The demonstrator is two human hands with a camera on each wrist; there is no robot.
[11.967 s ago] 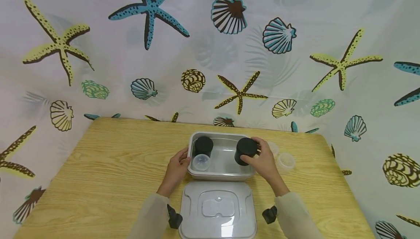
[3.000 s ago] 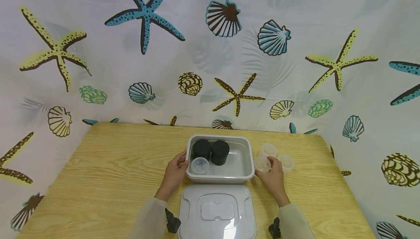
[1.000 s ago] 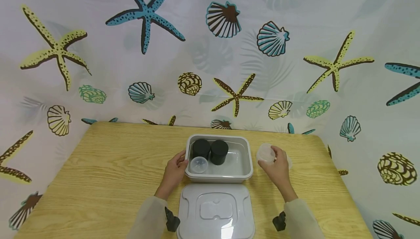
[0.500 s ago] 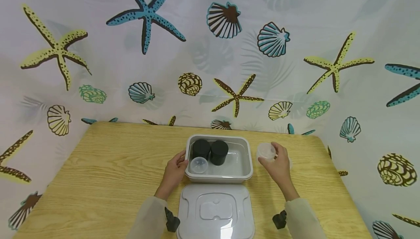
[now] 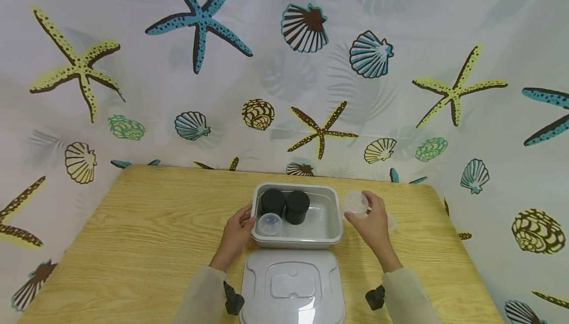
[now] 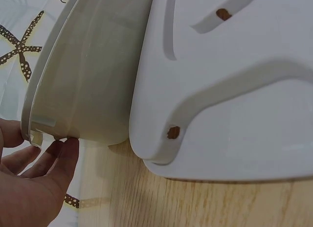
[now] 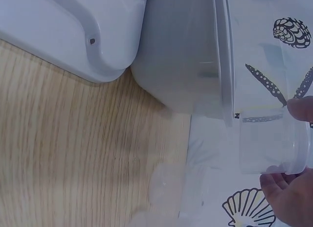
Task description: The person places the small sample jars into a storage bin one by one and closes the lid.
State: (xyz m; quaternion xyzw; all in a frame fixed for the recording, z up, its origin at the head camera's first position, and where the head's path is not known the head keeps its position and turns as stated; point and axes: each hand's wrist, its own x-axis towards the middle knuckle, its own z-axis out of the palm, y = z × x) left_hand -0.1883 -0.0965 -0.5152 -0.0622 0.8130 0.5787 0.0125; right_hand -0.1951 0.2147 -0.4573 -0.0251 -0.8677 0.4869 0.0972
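Note:
My left hand (image 5: pixel 237 231) grips the left rim of an open light-grey plastic bin (image 5: pixel 322 237); in the left wrist view its fingers curl under the rim (image 6: pixel 30 104). Inside the bin, two black cylindrical containers (image 5: pixel 273 200) stand side by side at the back left. A small clear plastic cup (image 5: pixel 269 225) sits before them in the front left corner. Just outside the bin's right wall, my right hand (image 5: pixel 372 221) holds another clear cup (image 5: pixel 355 201). The right wrist view shows this cup (image 7: pixel 261 144) raised off the table, pinched between thumb and fingers.
The bin's white lid (image 5: pixel 293 287) lies flat on the wooden table (image 5: pixel 169 225) in front of it. A clear cup (image 5: pixel 391 222) on the table is partly hidden behind my right hand. A shell-and-starfish curtain (image 5: pixel 284 67) hangs behind the table.
Earlier my right hand held a black container over the bin; that now stands beside the other one. It took a clear cup from the right, lifted it, and shifted slightly left. My left hand stays.

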